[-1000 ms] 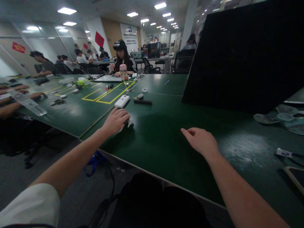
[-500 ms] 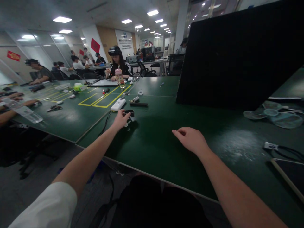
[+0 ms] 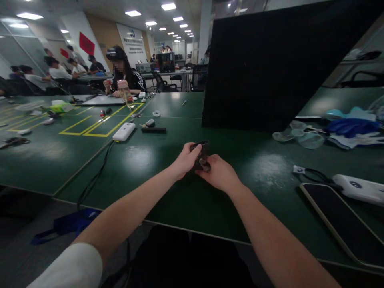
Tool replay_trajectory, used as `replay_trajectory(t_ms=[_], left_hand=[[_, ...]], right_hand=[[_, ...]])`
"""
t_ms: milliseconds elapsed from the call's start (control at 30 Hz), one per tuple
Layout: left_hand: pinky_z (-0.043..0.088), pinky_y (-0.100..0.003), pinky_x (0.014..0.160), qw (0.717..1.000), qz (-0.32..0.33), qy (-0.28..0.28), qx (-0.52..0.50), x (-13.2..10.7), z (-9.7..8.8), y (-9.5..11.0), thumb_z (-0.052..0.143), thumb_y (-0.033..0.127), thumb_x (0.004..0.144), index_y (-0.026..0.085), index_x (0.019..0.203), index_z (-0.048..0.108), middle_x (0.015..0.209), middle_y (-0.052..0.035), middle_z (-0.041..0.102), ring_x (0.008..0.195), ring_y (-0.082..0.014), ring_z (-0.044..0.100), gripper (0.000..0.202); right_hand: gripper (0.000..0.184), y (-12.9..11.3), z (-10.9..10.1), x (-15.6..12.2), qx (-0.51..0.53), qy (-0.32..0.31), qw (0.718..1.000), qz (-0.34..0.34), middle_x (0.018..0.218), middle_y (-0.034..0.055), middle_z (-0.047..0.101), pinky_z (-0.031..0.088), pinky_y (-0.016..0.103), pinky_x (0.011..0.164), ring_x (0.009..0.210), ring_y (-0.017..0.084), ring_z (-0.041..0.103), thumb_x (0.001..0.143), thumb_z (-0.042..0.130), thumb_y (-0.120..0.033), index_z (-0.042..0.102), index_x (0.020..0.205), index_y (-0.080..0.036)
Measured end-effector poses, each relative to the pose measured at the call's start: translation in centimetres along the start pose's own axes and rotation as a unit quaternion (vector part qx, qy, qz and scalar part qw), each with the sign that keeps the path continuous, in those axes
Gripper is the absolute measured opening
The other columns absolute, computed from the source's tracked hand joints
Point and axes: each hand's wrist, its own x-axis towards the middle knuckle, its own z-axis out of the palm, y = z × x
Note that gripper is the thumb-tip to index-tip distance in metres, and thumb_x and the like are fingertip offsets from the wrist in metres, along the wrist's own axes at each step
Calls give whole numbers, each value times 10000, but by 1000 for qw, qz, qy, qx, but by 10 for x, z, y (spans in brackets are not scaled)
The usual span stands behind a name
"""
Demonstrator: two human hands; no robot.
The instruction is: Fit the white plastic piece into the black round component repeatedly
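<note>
My left hand [image 3: 189, 157] grips a small dark object [image 3: 201, 154] from its left, the thumb lying on top. Close against it, my right hand [image 3: 221, 171] curls around the object's lower right side, its fingers touching it. The object has some paler, rounded parts on its underside, but blur and fingers hide its exact kind. Both hands are just above the green table [image 3: 180, 204], near its front edge. Farther off to the left lie a flat black bar [image 3: 153, 130] and a white power bank-like box [image 3: 124, 132] with a cable.
A large black panel [image 3: 255, 72] stands behind my hands. On the right are a phone [image 3: 342, 220], a white device [image 3: 361, 188], clear goggles-like plastic [image 3: 309, 138] and a blue cloth-like item [image 3: 352, 127]. Across the table sits a person [image 3: 120, 76] near a bottle [image 3: 125, 94].
My left hand has carried the small dark object to the right, away from the white box. My right hand has moved left and now holds it too. The view has turned right.
</note>
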Motion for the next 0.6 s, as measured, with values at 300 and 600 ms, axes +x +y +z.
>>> replay_trajectory(t_ms=[300, 600], left_hand=[[560, -345, 976, 994, -3, 74, 83, -10, -72, -3, 372, 530, 1015, 259, 1367, 357, 1400, -127, 578, 1160, -174, 660, 445], [513, -454, 977, 950, 115, 67, 283, -25, -74, 7, 614, 441, 912, 193, 1306, 427, 1236, -131, 612, 1104, -253, 628, 502]], right_hand=[[358, 5, 8, 8, 0, 13, 1000, 14, 1131, 88, 665, 529, 346, 656, 864, 230, 658, 892, 641, -442, 689, 1187, -246], [359, 9, 0, 26, -21, -25, 998, 52, 877, 65, 713, 448, 330, 570, 691, 200, 631, 954, 488, -481, 754, 976, -241]])
